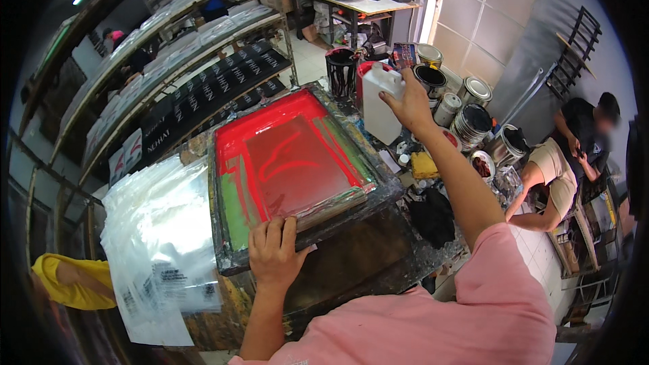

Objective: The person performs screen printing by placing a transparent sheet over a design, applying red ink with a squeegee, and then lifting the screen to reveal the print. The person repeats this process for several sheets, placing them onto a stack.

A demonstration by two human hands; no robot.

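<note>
A screen-printing frame (365, 211) lies tilted on the dark worktable. Its mesh carries bright red ink (253, 128) along the far and left parts, with green strips at both sides. Across its near end lies a squeegee-like bar (331, 206). My left hand (274, 253) is closed over the frame's near edge, fingers bent over the top. Out to the right, my right hand (412, 103) grips the top of a white plastic jerrycan (380, 111), which stands upright beside the frame's far right corner. Its handle is partly hidden by my fingers.
Clear printed plastic sheets (159, 230) are piled left of the frame. Paint cans (473, 122), a yellow sponge (424, 165) and a black cloth (431, 220) crowd the right. Drying racks (196, 54) stand behind left. A person (581, 142) sits at right; a yellow sleeve (74, 280) shows at left.
</note>
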